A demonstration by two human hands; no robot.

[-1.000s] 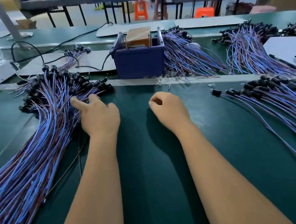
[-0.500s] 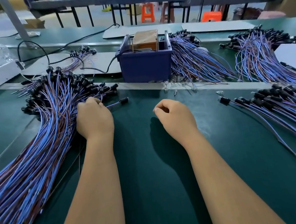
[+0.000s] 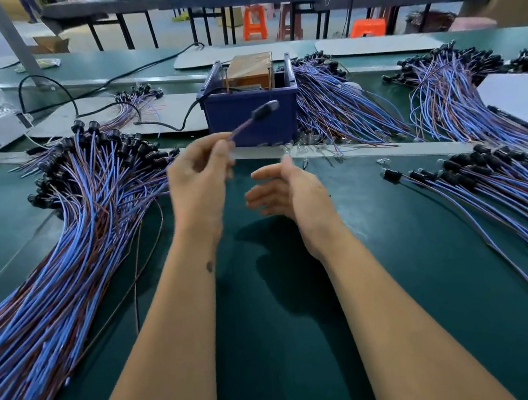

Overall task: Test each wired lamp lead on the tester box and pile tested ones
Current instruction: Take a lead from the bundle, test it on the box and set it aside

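The left hand (image 3: pixel 200 178) pinches one thin purple wire lead with a black lamp end (image 3: pixel 255 117), lifted just in front of the dark blue plastic tester box (image 3: pixel 252 119), while the right hand (image 3: pixel 291 189) hangs loose beside it, holding nothing.

blue plastic tester box (image 3: pixel 252 120) centre rear on green bench mat (image 3: pixel 269 300); large blue-and-brown lead pile (image 3: pixel 60 246) left; smaller lead pile (image 3: pixel 505 181) right; further lead bundle (image 3: pixel 330 103) just right of box

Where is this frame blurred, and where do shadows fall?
Head view: the lead pinched by the left hand is smeared by motion; the right hand is slightly soft; arm shadows fall on the green mat; straight edges bow from the wide lens.
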